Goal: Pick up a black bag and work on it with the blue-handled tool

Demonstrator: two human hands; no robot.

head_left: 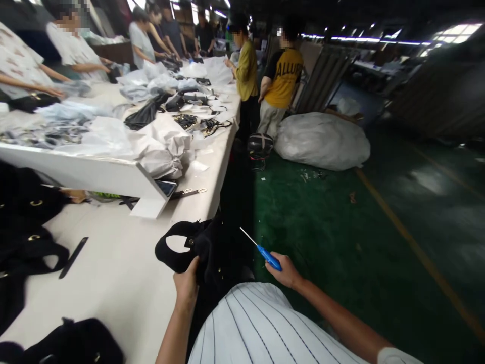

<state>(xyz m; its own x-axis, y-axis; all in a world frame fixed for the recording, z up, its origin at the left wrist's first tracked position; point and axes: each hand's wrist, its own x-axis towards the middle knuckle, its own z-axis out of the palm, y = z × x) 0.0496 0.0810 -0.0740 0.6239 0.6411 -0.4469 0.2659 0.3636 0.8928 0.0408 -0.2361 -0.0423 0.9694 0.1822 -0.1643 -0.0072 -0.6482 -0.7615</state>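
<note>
My left hand [186,284] grips a black fabric bag [206,253] at the table's near right edge, thumb on top near a round metal snap. The bag's looped handle [166,253] lies over the table, and its dark body hangs past the edge, where its outline is hard to make out. In my right hand [287,273] is a screwdriver [270,257] with a blue handle and a thin metal shaft. It is held out over the floor, its tip pointing up and left toward the bag, apart from it.
More black bags [68,344] and a dark strip [74,258] lie on the pale table [125,253]. A white raised board [94,169] crosses it. Beyond are plastic wrap, paper bundles [162,144] and several people. A large wrapped sack [322,139] and a black stool [259,146] stand on the green floor.
</note>
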